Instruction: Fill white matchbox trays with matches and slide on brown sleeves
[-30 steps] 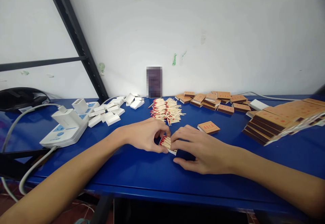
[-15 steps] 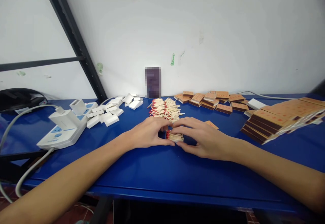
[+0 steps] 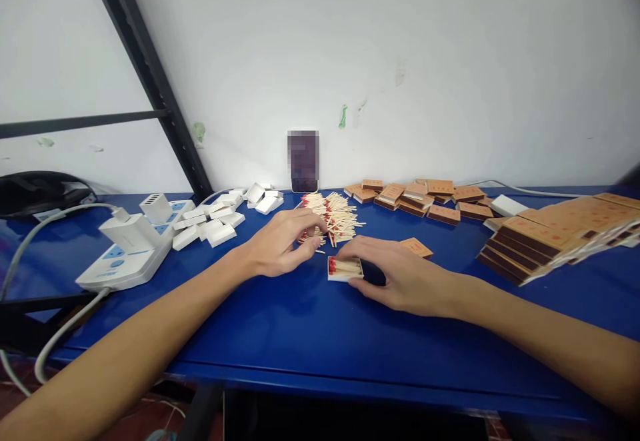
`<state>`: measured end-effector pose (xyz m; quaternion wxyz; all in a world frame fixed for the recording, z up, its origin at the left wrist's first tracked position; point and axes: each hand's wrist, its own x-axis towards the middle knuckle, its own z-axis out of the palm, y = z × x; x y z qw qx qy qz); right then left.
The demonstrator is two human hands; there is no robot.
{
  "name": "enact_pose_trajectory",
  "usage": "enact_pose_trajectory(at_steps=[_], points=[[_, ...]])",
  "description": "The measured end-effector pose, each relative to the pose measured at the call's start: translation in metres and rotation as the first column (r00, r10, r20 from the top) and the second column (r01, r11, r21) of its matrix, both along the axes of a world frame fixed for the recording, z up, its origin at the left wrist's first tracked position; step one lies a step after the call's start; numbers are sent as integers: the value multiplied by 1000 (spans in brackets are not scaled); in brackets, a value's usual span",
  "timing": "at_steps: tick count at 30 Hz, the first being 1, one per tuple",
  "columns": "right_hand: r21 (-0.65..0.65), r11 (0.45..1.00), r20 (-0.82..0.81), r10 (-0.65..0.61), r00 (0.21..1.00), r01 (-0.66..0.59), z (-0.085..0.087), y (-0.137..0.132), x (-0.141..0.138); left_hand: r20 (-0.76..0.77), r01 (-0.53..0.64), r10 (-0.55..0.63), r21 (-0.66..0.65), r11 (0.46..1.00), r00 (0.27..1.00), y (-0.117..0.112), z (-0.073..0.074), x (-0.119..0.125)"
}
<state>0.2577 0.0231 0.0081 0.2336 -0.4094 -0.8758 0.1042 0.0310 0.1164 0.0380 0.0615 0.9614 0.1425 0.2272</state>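
Observation:
A small white matchbox tray (image 3: 345,276) with red-headed matches inside lies on the blue table. My right hand (image 3: 393,271) grips its right end, with the thumb at the near side and the fingers at the far side. At the near left edge of a heap of loose matches (image 3: 337,216) is my left hand (image 3: 285,241). Its fingers are bent over the matches, and a gap shows between them and the thumb; no match can be seen held. Just beyond my right hand, an orange matchbox sleeve (image 3: 417,248) rests flat, partly hidden.
Empty white trays (image 3: 210,218) are piled at the left beside a power strip (image 3: 125,268) with plugs and cables. Orange matchboxes (image 3: 443,214) lie at the back right, and stacked sleeves (image 3: 525,244) stand at the right. A phone-like dark object (image 3: 304,161) leans on the wall.
My left hand has left the matchbox tray and moved left and away from me to the match heap. My right hand stays on the tray. The view has shifted slightly.

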Motion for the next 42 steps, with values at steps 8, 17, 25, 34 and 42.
enact_pose_trajectory(at_steps=[8, 17, 25, 34, 42], points=[[-51, 995, -3, -80, 997, 80, 0, -5, 0, -22, 53, -53, -11, 999, 998, -2, 0, 3], [-87, 992, -8, -94, 996, 93, 2, -8, -5, -146, 80, -81, -9, 997, 986, -1, -3, 4], [-82, 992, -27, -98, 995, 95, 2, -8, -6, -187, 82, -84, -21, 996, 979, -5, 0, 6], [-101, 991, -29, -90, 995, 87, 3, -11, -8, -332, 14, -15, -5, 1000, 943, -9, -4, 9], [-110, 992, -73, -64, 995, 56, -2, -11, -10, -348, 4, -37, -96, 995, 937, -13, -2, 9]])
